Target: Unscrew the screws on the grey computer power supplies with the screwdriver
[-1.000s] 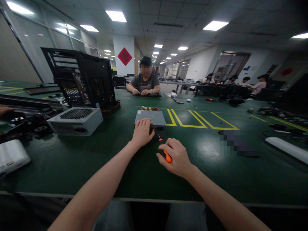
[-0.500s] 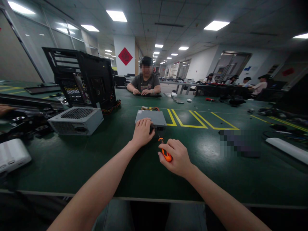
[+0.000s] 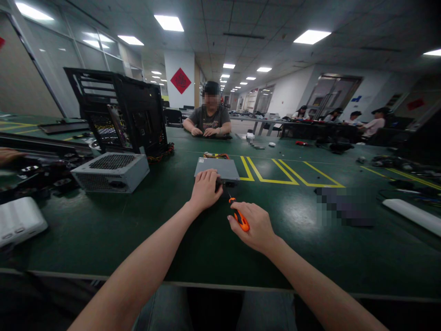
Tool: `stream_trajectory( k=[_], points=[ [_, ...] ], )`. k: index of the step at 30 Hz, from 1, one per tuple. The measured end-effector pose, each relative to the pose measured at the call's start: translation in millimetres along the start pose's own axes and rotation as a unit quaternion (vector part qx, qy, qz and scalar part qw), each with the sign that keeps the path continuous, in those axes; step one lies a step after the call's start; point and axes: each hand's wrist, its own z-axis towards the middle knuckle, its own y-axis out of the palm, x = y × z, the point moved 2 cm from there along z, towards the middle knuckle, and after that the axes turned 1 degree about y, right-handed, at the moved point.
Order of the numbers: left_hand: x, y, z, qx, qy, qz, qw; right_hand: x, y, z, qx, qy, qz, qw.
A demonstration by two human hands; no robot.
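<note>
A flat grey metal drive box (image 3: 220, 168) lies on the green table (image 3: 103, 225) in front of me. My left hand (image 3: 206, 189) rests on its near edge and grips it. My right hand (image 3: 254, 225) holds an orange-handled screwdriver (image 3: 239, 217), whose shaft points toward the near right corner of the box. Coloured wires (image 3: 215, 156) show behind the box.
A grey power supply unit (image 3: 112, 171) and an open black computer case (image 3: 122, 112) stand at left. A white device (image 3: 20, 222) lies at the near left edge. A person sits across the table (image 3: 209, 117); another hand (image 3: 8, 156) shows far left. Yellow lines (image 3: 275, 172) mark the mat.
The screwdriver's tip has come closer to the near right corner of the box. My left hand stays on the box. The view has shifted slightly.
</note>
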Motion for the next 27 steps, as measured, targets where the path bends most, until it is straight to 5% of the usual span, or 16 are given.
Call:
stream_trajectory(
  k=[27],
  points=[
    [-0.1, 0.3, -0.3, 0.007, 0.006, 0.001, 1.000, -2.9, -2.2, 1.5, -0.004, -0.027, -0.036, 0.999]
  ],
)
